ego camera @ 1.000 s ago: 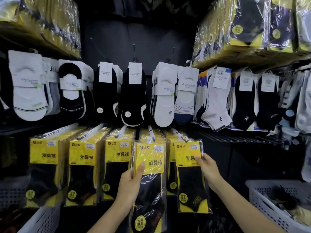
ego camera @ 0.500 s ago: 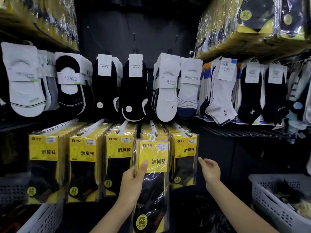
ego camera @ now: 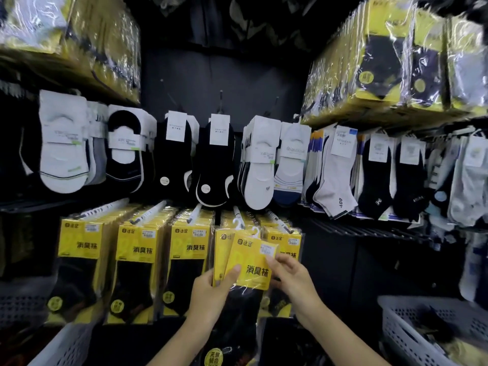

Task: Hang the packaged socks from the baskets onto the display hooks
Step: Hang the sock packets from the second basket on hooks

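— The back wall (ego camera: 224,72) is looking dark behind the socks. What is changing?
— The right hand (ego camera: 290,276), apart half a second ago, is now pinching the sock pack (ego camera: 253,262). The left hand (ego camera: 211,289) is gripping its left edge.
— And the pack?
— Yellow card, black sock, tilting just below the display hooks (ego camera: 237,210).

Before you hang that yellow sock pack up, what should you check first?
1. Left hand grips the front pack: ok.
2. Right hand pinches its upper right edge: ok.
3. Pack's white hanger is showing and uncovered: ok.
4. Hanger is on the display hook: not ok, it is not on yet and the pack is tilted.
5. Room left on that hook: cannot tell.
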Demonstrator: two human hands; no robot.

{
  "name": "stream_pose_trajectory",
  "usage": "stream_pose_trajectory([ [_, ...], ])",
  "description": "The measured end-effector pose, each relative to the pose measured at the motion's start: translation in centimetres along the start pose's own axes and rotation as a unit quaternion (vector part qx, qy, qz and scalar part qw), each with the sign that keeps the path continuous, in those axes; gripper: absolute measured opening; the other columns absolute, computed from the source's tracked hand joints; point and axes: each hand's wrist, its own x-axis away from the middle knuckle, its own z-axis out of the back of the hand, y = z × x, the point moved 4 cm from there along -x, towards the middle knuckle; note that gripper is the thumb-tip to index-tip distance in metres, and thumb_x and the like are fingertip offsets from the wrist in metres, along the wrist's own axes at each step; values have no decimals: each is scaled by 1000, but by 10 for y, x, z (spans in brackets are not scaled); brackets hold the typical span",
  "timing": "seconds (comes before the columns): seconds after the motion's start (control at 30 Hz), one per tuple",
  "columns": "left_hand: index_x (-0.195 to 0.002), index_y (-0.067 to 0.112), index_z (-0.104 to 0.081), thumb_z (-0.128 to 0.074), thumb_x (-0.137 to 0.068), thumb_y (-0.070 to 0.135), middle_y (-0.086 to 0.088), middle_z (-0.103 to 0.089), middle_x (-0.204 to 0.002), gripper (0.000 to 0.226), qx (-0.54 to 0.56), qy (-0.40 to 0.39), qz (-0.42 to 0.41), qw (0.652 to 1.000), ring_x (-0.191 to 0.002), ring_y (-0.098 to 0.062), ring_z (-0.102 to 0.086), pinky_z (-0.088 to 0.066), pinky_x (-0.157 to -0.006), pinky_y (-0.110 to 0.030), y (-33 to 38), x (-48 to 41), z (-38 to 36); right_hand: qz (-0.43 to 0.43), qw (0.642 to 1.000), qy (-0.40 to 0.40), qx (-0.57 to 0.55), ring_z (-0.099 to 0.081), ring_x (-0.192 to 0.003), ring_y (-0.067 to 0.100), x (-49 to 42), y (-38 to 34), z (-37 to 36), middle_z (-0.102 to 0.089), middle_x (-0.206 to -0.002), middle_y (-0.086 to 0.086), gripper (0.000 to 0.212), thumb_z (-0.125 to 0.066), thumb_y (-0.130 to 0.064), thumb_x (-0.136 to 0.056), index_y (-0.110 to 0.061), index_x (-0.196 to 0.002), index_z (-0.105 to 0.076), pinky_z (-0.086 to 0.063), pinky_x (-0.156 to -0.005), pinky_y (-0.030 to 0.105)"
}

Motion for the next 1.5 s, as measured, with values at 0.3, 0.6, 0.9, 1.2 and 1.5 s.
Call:
stream_pose_trajectory([
  [0.3,-54,23,-46,-52,-93,37,10,-29,-33,42,-20,-1,2,1000,-31,-3,-27,-23,-37,-13,8,4,10,-52,994,57,-76,-73,-83,22,2,17,26,-75,-94,8,16,-59,-20,-92,-10,-105,-63,-58,-68,33],
  [0.6,-84,-4,-53,-51,-94,33,-3,-50,-38,39,-2,30,-22,999,-30,2,-40,-28,-35,-7,-2,-9,18,-53,968,242,-29,-64,-102,30,-30,31,90,-68,-107,14,21,-61,-14,-92,-7,-112,-61,-49,-97,47],
  [0.9,-91,20,-70,-50,-92,39,7,-74,-75,28,0,17,1,1000,-67,-5,-69,-48,-53,-12,-17,-23,8,-9,978,206,2,-64,-75,9,-77,22,85,-68,-84,-2,13,-62,-12,-91,-11,-104,-61,-50,-59,18],
  [1.2,-88,17,-70,-51,-91,39,6,-74,-75,29,-4,13,0,1000,-70,-6,-70,-50,-53,-12,-31,-32,4,-63,964,256,-31,-64,-102,29,-100,52,77,-68,-108,17,30,-71,-15,-84,-1,-110,-63,-50,-97,43],
  [1.5,-79,19,-67,-51,-92,40,9,-67,-56,29,-1,-11,10,1000,-49,1,-58,-42,-45,-10,-35,-29,-10,-118,961,248,-46,-63,-100,23,-68,62,73,-64,-107,16,19,-63,-22,-91,-8,-104,-61,-51,-93,36],
])
